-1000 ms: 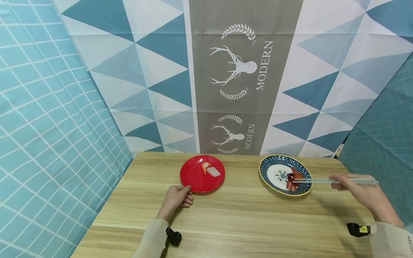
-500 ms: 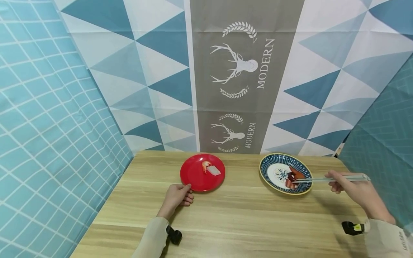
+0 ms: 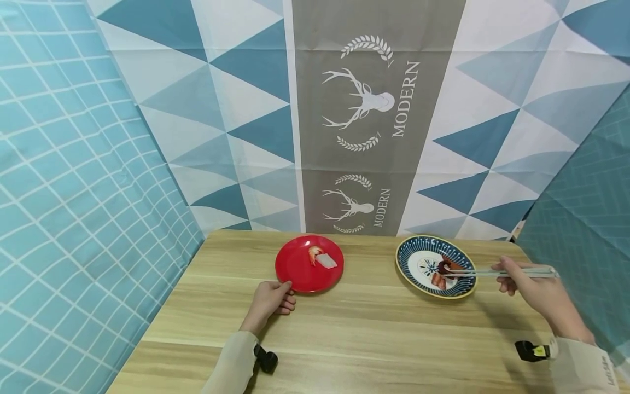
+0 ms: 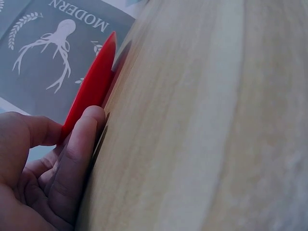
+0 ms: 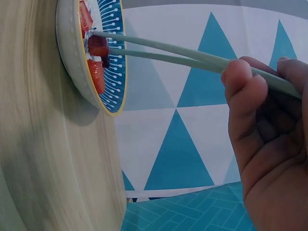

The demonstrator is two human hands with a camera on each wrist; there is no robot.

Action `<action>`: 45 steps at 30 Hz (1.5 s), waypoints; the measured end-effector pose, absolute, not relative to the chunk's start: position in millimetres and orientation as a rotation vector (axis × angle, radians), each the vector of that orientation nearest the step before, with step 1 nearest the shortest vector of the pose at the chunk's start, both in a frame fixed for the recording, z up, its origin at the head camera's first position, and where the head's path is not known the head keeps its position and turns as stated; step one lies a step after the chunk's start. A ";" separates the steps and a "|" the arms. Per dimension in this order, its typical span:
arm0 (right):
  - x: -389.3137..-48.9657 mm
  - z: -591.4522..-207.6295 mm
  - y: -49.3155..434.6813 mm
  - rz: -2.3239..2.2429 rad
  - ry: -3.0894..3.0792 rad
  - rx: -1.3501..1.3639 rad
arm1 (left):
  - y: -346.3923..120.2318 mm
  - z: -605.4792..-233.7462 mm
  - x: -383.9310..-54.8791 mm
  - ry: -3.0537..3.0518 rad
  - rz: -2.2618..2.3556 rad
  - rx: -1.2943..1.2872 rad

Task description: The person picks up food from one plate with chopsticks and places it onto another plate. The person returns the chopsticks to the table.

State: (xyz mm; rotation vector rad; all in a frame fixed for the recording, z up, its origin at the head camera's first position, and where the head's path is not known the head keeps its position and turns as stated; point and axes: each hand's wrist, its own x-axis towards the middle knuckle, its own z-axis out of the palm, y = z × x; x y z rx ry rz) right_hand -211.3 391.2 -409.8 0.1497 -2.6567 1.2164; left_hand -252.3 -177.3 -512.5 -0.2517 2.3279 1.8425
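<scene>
My left hand (image 3: 273, 300) pinches the near left rim of a red plate (image 3: 295, 268), thumb on top and fingers below, as the left wrist view shows. On that plate lie a shrimp piece (image 3: 313, 254) and a whitish slab (image 3: 327, 261). My right hand (image 3: 526, 287) holds pale green chopsticks (image 5: 192, 57), their tips spread around a dark red piece (image 5: 98, 45) in the blue-and-white plate (image 3: 412, 265). Beside it lie a red-and-white striped piece (image 3: 438, 281) and an orange-red piece (image 5: 96, 75).
Both plates stand toward the back of the wooden table (image 3: 344, 339), apart from each other. A patterned cloth (image 3: 354, 109) hangs behind it, with blue tile-print cloths at the left (image 3: 74, 164) and right. Each wrist wears a small black camera.
My right hand has shifted slightly left with the chopsticks, and their tips have moved a little over the food. The striped piece has slid slightly left. The left hand stays on the red plate.
</scene>
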 end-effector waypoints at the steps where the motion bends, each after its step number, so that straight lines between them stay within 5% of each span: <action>1: -210.7 -410.0 391.9 1.231 -2.638 0.158 | -177.2 -512.7 -252.1 2.330 1.841 -0.249; 45: -203.2 -410.0 393.4 1.371 -2.593 0.253 | -173.4 -510.8 -251.5 2.363 1.811 -0.279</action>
